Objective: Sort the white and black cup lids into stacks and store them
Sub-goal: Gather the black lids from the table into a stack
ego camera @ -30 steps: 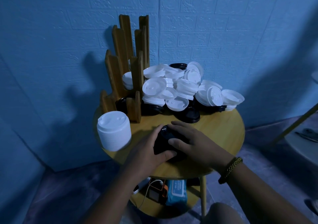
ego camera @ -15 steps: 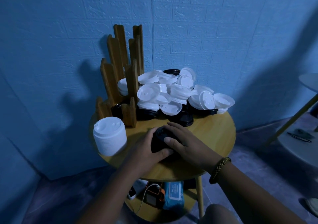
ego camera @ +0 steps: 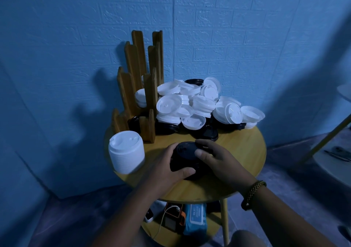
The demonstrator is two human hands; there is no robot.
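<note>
Sorting under way and, by the look of it, well short of done. At lower left of the round table (ego camera: 245,151), a tall white stack (ego camera: 126,151), upright and apart from both hands, seemingly ready for storing. Just behind it, at centre left, the wooden rack (ego camera: 140,87), holding only a few white lids in a middle slot and some black ones low down. At centre frame, the left hand (ego camera: 165,169) curled round the near left side of the black stack (ego camera: 187,157), thumb wrapped along its front edge. The right hand (ego camera: 218,159) clamped over the top and far rim of the same stack, thumb pressed on the uppermost lid, fingers bent and close together. Apparently squaring the black lids into a neat column on the tabletop, not yet lifted toward the rack. Above and right of the hands, the loose heap (ego camera: 199,104) of unsorted lids, mostly white with black ones buried beneath, and a single black lid (ego camera: 208,133) at its front edge, just beyond the fingertips: the bulk of the job left. Around the work: a blue brick-pattern wall (ego camera: 247,37) across the upper frame; a cable (ego camera: 160,226) and a blue packet (ego camera: 195,218) on the lower shelf at bottom centre; a braided bracelet (ego camera: 253,191) on the right wrist; part of a second table (ego camera: 334,163) at the far right edge. In the way: the heap crowding the rack's right side, likely to spill if nudged during storing.
</note>
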